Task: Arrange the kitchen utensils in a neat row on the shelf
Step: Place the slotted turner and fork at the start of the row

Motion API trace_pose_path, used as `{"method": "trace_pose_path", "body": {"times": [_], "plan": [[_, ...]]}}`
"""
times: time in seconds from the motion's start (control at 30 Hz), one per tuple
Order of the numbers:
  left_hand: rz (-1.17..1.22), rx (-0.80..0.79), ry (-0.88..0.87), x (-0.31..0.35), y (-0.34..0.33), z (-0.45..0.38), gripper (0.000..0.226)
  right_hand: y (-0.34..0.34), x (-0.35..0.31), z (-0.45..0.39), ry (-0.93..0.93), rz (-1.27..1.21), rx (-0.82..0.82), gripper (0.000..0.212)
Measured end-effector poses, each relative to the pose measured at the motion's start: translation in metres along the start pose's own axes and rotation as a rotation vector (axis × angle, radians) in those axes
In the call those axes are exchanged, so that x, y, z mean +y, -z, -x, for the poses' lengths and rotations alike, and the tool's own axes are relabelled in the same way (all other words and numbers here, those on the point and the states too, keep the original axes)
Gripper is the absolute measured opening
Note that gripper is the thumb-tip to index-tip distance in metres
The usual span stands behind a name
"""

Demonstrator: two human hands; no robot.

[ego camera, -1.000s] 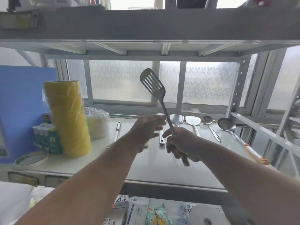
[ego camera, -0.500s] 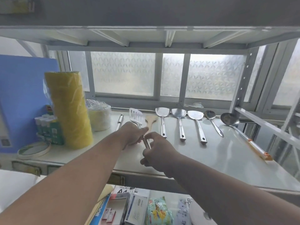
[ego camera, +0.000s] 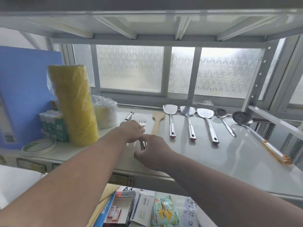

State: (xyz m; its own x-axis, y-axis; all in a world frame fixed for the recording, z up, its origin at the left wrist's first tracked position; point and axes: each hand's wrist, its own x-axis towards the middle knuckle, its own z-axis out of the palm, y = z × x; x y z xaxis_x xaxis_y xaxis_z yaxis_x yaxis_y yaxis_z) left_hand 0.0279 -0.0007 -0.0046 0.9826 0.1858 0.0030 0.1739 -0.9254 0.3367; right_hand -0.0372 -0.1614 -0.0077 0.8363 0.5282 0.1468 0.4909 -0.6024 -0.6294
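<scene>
A slotted steel spatula (ego camera: pixel 140 120) lies flat on the white shelf (ego camera: pixel 213 158), its head toward the window, left of a wooden spatula (ego camera: pixel 157 122). My left hand (ego camera: pixel 133 132) is curled over its neck. My right hand (ego camera: pixel 153 150) pinches the handle end (ego camera: pixel 143 145). To the right, three steel turners (ego camera: pixel 187 115) lie in a row, followed by a spoon (ego camera: pixel 225 121) and a ladle (ego camera: pixel 242 119) with an orange-tipped handle. Behind my left hand, another steel handle (ego camera: pixel 129 115) pokes out.
A tall yellow roll (ego camera: pixel 73 104), a wrapped white stack (ego camera: pixel 105 114), a green pack of bottles (ego camera: pixel 52 126), a tape ring (ego camera: pixel 38 147) and a blue board (ego camera: pixel 24 87) crowd the shelf's left. A shelf upright (ego camera: pixel 255 89) stands at the right. Packets (ego camera: pixel 164 210) fill the shelf below.
The slotted spatula, held upright in my right hand a second ago, has been lowered flat onto the shelf left of the wooden spatula. Both hands came down with it.
</scene>
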Motion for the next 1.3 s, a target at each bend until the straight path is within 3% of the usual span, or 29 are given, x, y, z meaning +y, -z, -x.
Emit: {"method": "trace_pose_path", "body": {"times": [0.23, 0.47, 0.67, 0.77, 0.9, 1.03, 1.17, 1.3], "plan": [[-0.187, -0.024, 0.062, -0.007, -0.002, -0.033, 0.04, -0.011, 0.016, -0.005, 0.263, 0.337, -0.081, 0.035], [-0.084, -0.023, 0.131, 0.0, -0.006, -0.066, 0.041, -0.017, 0.025, -0.039, 0.316, 0.467, -0.009, 0.03], [-0.052, -0.004, 0.059, -0.009, -0.001, -0.082, 0.036, -0.01, 0.023, -0.084, 0.338, 0.702, -0.062, 0.023], [-0.015, -0.036, 0.019, -0.022, 0.0, -0.085, 0.026, -0.006, 0.02, -0.096, 0.316, 0.673, -0.112, 0.037], [0.054, -0.099, -0.058, -0.031, 0.006, -0.083, 0.019, -0.006, 0.019, -0.101, 0.305, 0.6, -0.117, 0.034], [0.04, -0.143, -0.029, -0.028, 0.011, -0.078, 0.036, -0.007, 0.026, -0.099, 0.292, 0.502, -0.092, 0.017], [0.02, -0.21, -0.007, -0.022, 0.013, -0.077, 0.04, -0.011, 0.03, -0.104, 0.347, 0.552, -0.051, 0.02], [0.116, -0.17, 0.003, -0.023, 0.012, -0.079, 0.044, -0.013, 0.035, -0.11, 0.32, 0.542, -0.036, 0.019]]}}
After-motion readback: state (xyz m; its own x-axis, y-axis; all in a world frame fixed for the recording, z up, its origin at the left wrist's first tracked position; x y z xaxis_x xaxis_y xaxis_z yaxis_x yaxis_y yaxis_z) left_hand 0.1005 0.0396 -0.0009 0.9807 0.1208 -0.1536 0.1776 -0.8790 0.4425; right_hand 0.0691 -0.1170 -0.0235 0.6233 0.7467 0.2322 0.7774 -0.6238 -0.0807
